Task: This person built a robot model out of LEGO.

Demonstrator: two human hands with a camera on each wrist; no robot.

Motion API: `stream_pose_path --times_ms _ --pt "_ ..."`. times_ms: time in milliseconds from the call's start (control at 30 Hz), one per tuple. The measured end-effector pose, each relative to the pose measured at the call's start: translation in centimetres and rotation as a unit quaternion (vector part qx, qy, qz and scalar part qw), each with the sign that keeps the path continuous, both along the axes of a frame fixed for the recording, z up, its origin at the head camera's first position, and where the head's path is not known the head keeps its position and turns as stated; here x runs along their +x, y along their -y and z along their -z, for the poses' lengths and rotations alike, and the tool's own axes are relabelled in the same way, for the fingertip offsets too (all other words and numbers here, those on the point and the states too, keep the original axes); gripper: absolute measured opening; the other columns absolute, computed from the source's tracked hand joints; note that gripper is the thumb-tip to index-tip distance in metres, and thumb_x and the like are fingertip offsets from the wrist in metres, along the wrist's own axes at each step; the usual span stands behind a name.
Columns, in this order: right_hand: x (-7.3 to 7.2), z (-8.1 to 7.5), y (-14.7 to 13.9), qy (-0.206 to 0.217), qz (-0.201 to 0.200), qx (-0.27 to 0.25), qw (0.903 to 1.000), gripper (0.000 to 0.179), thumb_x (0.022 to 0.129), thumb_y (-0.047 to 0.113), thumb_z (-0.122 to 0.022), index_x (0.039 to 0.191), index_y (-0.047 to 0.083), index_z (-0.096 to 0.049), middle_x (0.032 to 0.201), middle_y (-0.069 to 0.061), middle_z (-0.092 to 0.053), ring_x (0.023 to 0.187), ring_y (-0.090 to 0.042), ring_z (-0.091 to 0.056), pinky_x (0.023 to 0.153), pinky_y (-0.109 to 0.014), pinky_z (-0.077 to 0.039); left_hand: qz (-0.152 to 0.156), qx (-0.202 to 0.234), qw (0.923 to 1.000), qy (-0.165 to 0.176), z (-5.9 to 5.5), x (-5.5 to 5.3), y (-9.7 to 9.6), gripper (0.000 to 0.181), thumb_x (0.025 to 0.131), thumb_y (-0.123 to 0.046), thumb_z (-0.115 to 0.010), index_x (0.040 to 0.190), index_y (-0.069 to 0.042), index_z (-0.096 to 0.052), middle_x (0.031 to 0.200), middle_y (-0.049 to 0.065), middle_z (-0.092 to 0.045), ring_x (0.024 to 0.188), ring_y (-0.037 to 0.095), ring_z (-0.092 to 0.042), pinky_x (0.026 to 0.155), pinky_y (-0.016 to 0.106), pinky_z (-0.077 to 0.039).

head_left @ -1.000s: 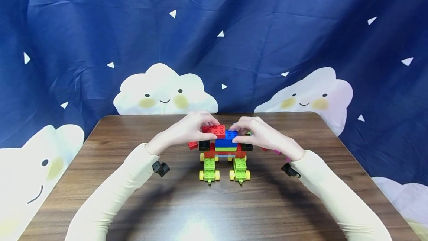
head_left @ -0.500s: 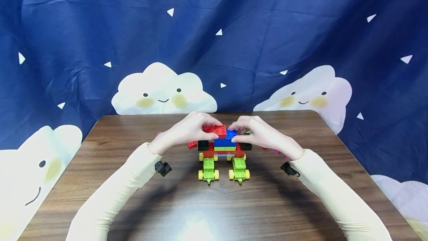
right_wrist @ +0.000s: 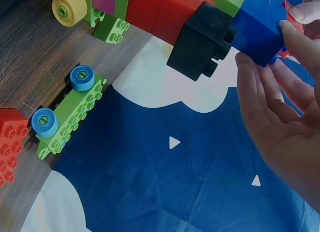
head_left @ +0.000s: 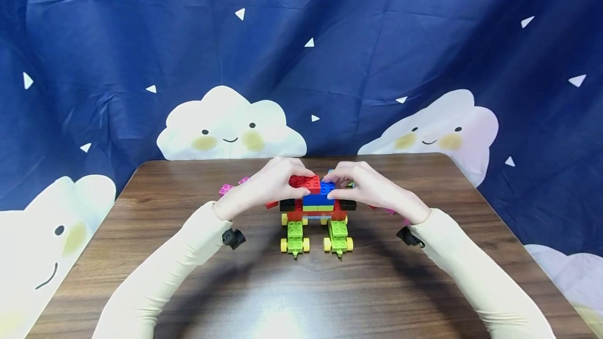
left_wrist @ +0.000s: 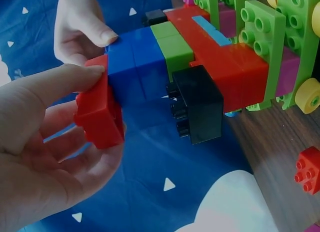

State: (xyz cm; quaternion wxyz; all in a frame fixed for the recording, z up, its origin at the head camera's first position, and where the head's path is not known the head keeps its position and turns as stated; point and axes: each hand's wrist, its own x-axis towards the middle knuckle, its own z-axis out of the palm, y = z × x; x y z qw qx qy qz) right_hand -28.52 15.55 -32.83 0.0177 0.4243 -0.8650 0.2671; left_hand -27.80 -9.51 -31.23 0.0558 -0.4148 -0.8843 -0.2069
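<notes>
My left hand (head_left: 268, 184) pinches a red brick (left_wrist: 102, 112) between thumb and fingers. That brick is against the studded top of the blue bricks (left_wrist: 137, 65), towards their left side; whether it is pressed fully on I cannot tell. With thumb and fingers my right hand (head_left: 369, 187) grips the blue bricks from the other side. Below them the built model has lime green bricks (left_wrist: 172, 45), a red body (left_wrist: 232, 75) and a black brick (left_wrist: 200, 107) sticking out on each side. Its green wheeled bases (head_left: 295, 245) with yellow wheels stand on the table.
Pink bricks (head_left: 226, 189) lie behind my left forearm on the wooden table (head_left: 301, 286). A loose red brick (left_wrist: 309, 169) is left of the model. To its right are a green base with blue wheels (right_wrist: 72, 112) and another red brick (right_wrist: 11, 142). A blue cloth hangs behind.
My left hand has shifted slightly right with the red brick, farther over the blue bricks. Pink bricks show more behind the left forearm. My right hand keeps its grip, nearly still.
</notes>
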Motion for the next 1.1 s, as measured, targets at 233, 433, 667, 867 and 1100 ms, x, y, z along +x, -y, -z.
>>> stream_pose_path --times_ms 233,433,667,867,1100 --pt "0.1 0.0 0.0 0.003 0.003 0.001 1.0000 0.029 0.086 0.021 -0.077 0.111 0.007 -0.073 0.095 -0.001 -0.069 0.081 -0.009 -0.067 0.076 -0.030 -0.059 -0.019 0.001 0.9998 -0.004 0.3 0.3 -0.2 0.036 0.084 -0.024 -0.078 0.116 -0.008 -0.073 0.099 0.006 -0.073 0.084 0.015 -0.060 0.069 0.020 -0.047" --pt "0.2 -0.1 0.0 0.005 0.005 0.006 1.0000 0.029 0.086 0.020 -0.077 0.111 0.007 -0.072 0.095 -0.002 -0.069 0.081 -0.010 -0.068 0.077 -0.030 -0.059 -0.034 0.008 0.9994 0.006 0.9 0.4 -0.4 0.037 0.083 -0.024 -0.079 0.116 -0.009 -0.073 0.101 0.006 -0.073 0.087 0.016 -0.060 0.071 0.021 -0.047" --pt "0.2 -0.1 0.0 -0.009 0.003 0.003 1.0000 0.030 0.085 0.018 -0.078 0.111 0.006 -0.072 0.096 -0.003 -0.070 0.081 -0.011 -0.068 0.076 -0.030 -0.059 -0.049 0.006 0.9987 0.015 1.1 0.1 -0.4 0.038 0.083 -0.026 -0.079 0.116 -0.010 -0.072 0.103 0.006 -0.074 0.090 0.019 -0.061 0.075 0.025 -0.050" --pt "0.2 0.0 -0.4 -0.032 -0.008 0.022 0.9992 0.031 0.087 0.022 -0.076 0.116 0.010 -0.071 0.103 -0.001 -0.071 0.087 -0.014 -0.063 0.075 -0.032 -0.056 -0.054 0.017 0.9981 0.026 1.4 0.1 -0.2 0.040 0.083 -0.027 -0.079 0.118 -0.010 -0.071 0.107 0.007 -0.073 0.093 0.019 -0.062 0.078 0.026 -0.051" --pt "0.4 -0.2 -1.0 -0.037 -0.026 0.022 0.9987 0.035 0.088 0.022 -0.074 0.120 0.010 -0.070 0.110 -0.002 -0.072 0.093 -0.019 -0.065 0.079 -0.036 -0.056 -0.049 0.028 0.9981 0.026 1.5 0.2 -0.1 0.040 0.084 -0.026 -0.079 0.119 -0.009 -0.071 0.111 0.007 -0.073 0.098 0.020 -0.064 0.083 0.030 -0.054"
